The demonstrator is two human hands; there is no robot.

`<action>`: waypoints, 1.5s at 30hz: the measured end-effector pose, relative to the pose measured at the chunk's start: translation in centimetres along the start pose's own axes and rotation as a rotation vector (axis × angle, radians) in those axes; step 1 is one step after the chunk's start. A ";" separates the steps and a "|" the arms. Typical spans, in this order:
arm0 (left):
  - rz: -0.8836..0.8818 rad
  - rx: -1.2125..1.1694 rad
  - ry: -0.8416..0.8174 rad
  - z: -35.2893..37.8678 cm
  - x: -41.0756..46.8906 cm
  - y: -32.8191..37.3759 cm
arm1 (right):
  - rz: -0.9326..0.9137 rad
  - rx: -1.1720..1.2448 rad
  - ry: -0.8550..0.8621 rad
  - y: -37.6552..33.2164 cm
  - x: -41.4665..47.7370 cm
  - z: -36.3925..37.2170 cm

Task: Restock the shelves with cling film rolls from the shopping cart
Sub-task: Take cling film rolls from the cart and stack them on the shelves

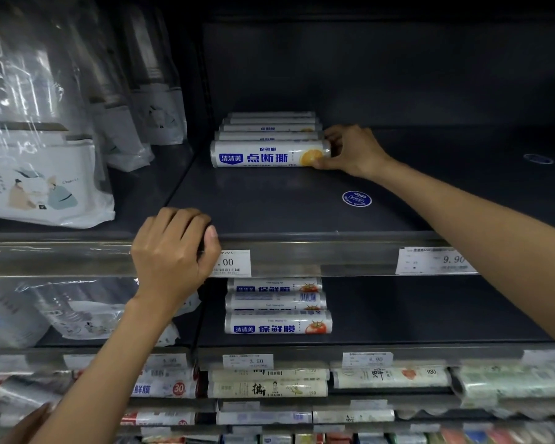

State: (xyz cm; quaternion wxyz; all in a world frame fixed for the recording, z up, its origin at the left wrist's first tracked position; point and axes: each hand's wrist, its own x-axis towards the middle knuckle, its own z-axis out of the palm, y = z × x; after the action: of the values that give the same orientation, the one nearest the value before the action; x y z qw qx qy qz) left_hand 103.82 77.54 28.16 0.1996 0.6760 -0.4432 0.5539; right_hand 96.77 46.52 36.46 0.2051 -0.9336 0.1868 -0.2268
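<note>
A: Listing from the left: bagged goods [45, 174], then the left hand [173, 254]?
B: Fingers curled over the shelf edge [302, 238].
A: And the cling film roll [269, 154]?
B: Lying crosswise, front of a row on the shelf [269, 203]; right hand [350, 152] pinches its right end.

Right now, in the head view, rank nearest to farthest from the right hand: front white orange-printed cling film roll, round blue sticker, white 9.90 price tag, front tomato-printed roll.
1. Orange-printed cling film roll: upper shelf, held.
2. Round blue sticker: same shelf.
3. 9.90 price tag: front rail.
4. Tomato-printed roll: lower shelf.
</note>
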 end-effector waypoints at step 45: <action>0.761 -1.621 -1.212 -5.7 -7.6 85.6 | 1.552 0.082 0.931 27.5 -90.7 -13.1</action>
State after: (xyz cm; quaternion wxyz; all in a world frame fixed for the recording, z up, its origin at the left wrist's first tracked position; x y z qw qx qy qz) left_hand 30.41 39.64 3.95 0.1497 0.3221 -0.8835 -0.3053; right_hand 8.15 59.45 2.77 0.2370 -0.3513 0.8194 -0.3860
